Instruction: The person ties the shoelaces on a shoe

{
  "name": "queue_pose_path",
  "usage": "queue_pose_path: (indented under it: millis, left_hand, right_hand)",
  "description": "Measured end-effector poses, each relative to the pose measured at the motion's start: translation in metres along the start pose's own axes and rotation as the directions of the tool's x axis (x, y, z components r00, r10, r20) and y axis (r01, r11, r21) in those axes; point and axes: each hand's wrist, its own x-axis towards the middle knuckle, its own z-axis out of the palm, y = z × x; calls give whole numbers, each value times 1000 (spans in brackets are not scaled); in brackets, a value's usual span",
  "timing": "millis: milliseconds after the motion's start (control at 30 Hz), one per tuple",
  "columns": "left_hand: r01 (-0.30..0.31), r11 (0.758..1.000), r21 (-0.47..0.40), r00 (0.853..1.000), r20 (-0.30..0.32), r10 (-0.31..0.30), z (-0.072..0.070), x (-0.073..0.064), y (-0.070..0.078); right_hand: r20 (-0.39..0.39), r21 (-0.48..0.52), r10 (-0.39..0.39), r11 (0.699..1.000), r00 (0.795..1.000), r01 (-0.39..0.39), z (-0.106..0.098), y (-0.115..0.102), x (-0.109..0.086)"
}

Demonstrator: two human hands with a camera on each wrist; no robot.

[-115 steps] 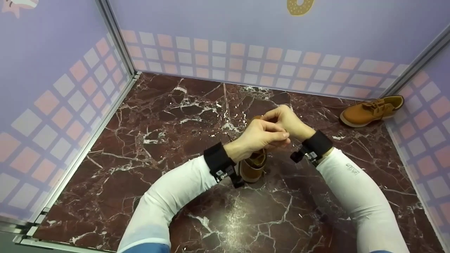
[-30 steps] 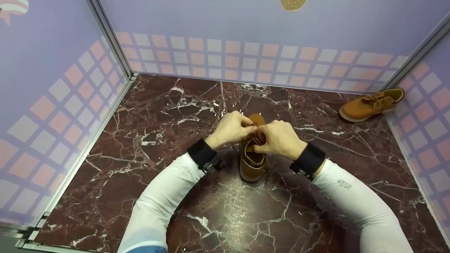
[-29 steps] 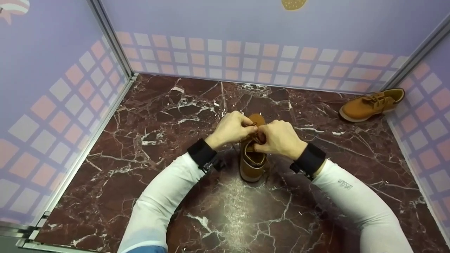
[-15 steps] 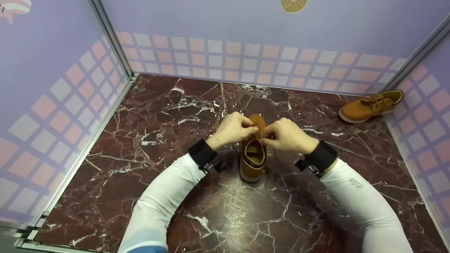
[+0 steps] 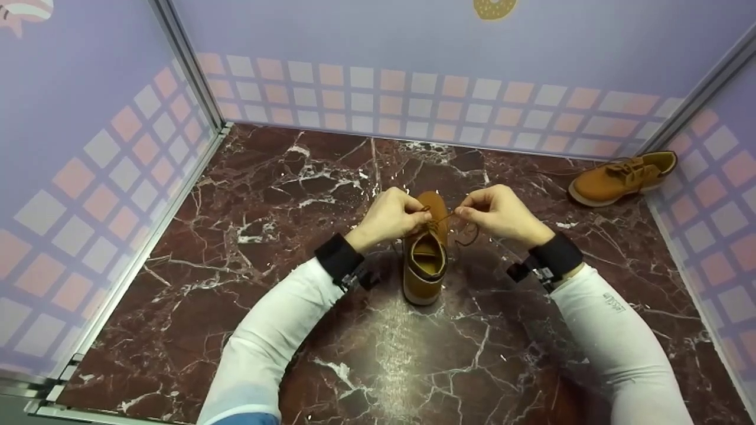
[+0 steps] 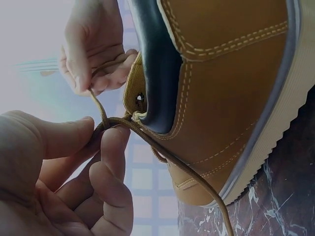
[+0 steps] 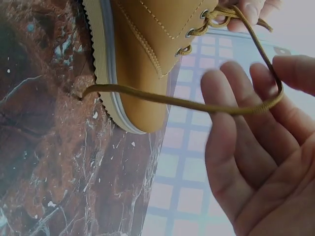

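A person in white sleeves works with 2 bare hands at a tan leather lace-up shoe point(image 5: 423, 290), which stands upright on a dark red marble-patterned floor point(image 5: 354, 360), toe pointing away. The left hand point(image 5: 387, 218) pinches lace between thumb and index finger just above the shoe's opening. The right hand point(image 5: 505, 215), out to the right, pinches a brown shoelace point(image 7: 162, 100) between thumb and fingertips; the loose length trails down past the shoe's side.

The step in hand seems to be tying the lace. The next move likely calls for keeping the left pinch firm while the right lace is wrapped or drawn snug. Whether a full knot sits under the left fingers is unclear.

The shoe has pale stitching, a cream ridged sole, a dark padded collar and a yellowish lining; 3 eyelets show on its right side. A matching shoe point(image 5: 602, 186) lies at far right.
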Motion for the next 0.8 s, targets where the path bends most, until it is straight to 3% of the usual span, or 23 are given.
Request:
queue_pose_path:
  millis: [233, 433, 667, 800]
  left_hand:
    - [3, 999, -53, 1000, 7, -2, -1, 1, 0]
    - [-16, 999, -51, 1000, 8, 16, -1, 2, 2]
    - [-35, 999, -18, 999, -14, 35, 2, 4, 3]
    - [-61, 998, 15, 997, -38, 61, 3, 3, 2]
  right_hand:
    - [-26, -66, -91, 994, 995, 90, 14, -2, 6]
    - [-21, -172, -212, 963, 977, 205, 28, -4, 11]
    - [-11, -253, -262, 934, 965, 251, 34, -7, 17]
    - [-17, -253, -254, 937, 967, 242, 38, -8, 21]
